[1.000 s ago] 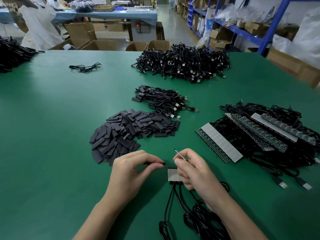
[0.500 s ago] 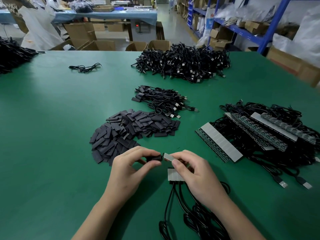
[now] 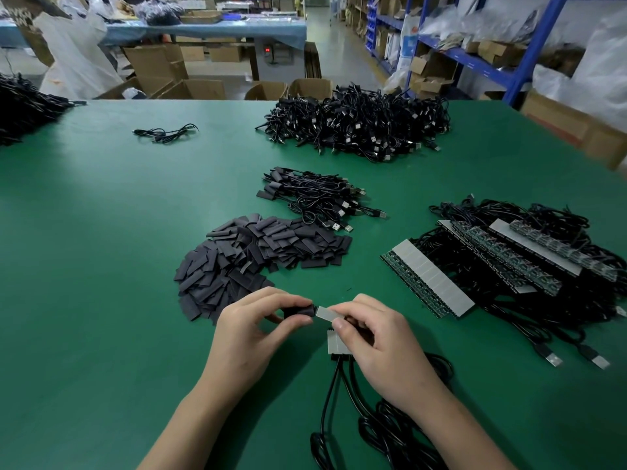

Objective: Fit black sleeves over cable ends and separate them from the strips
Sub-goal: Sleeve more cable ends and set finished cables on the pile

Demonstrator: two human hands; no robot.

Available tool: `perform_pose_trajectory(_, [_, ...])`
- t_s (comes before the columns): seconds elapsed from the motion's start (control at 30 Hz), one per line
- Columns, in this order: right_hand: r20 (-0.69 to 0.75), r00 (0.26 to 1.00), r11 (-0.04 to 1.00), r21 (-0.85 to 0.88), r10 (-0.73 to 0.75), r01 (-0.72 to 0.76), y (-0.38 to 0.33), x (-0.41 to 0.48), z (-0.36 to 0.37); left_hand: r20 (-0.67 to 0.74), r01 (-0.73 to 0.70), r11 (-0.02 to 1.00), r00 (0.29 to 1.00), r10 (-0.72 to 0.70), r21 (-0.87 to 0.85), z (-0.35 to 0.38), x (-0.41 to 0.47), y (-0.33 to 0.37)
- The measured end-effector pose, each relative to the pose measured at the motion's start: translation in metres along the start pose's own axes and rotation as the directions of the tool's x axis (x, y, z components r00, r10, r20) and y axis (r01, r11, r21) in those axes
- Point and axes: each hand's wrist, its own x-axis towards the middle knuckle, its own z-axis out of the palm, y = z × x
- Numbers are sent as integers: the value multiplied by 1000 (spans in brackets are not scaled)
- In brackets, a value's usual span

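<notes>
My left hand [image 3: 252,329] pinches a black sleeve [image 3: 298,311] between thumb and fingers, just above the green table [image 3: 101,266]. My right hand [image 3: 376,337] pinches a grey cable end [image 3: 325,312], whose tip meets the sleeve's mouth. Below it lies a short grey strip piece [image 3: 336,344] with black cables [image 3: 339,401] trailing toward me. A heap of loose black sleeves [image 3: 258,256] lies just beyond my hands. Long strips with cables attached [image 3: 492,262] lie at the right.
A small bundle of sleeved cables [image 3: 315,195] lies past the sleeve heap, and a large cable pile [image 3: 359,123] sits farther back. One loose cable [image 3: 166,133] lies far left-centre, another black pile [image 3: 23,106] at the left edge. Cardboard boxes and blue shelving stand beyond the table.
A second ago my hands were apart, the right holding the cable end edge-up. They have come together, and the grey end now meets the sleeve's opening.
</notes>
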Motion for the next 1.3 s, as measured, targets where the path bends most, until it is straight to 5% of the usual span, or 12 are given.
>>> perform_pose_trajectory(0.97, [96,995,988,-150,-23,37,8,0,5,171,-97,984,983,70,149,0,-1,1])
perform_pose_trajectory(1.3, [53,995,984,154,82,-89,5,1,0,159,-97,980,985,69,175,-1,-2,0])
